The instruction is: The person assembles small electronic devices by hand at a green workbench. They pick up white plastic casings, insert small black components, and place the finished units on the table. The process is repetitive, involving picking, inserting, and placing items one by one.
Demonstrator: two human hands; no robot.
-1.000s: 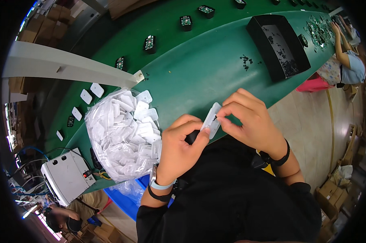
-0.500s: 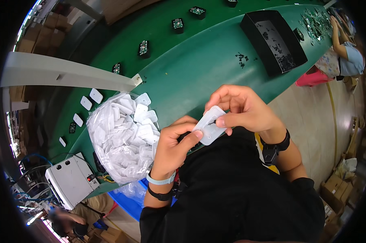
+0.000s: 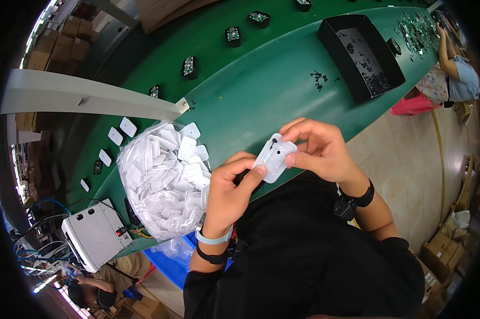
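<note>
My left hand [image 3: 230,187] pinches the near-left edge of a white plastic cover [image 3: 272,164], its thumb on top. The cover has rounded corners and is tilted up in front of my body. A small black part [image 3: 273,142] sits at its far end, with a dark spot beside it. My right hand [image 3: 320,148] grips the cover's right side, thumb at the lower edge and forefinger at the far corner. Left of my left hand, a clear plastic bag [image 3: 157,181] is heaped with similar white covers.
A black bin [image 3: 361,56] with small black parts stands at the far right, loose black parts [image 3: 318,80] beside it. Black housings with circuit boards [image 3: 233,36] line the green belt. A grey post [image 3: 91,94] and white machine [image 3: 95,234] stand left. Another person [image 3: 455,69] works far right.
My right thumb has moved off the middle of the cover to its edge. The black part, earlier beside that thumb, now shows at the cover's far end.
</note>
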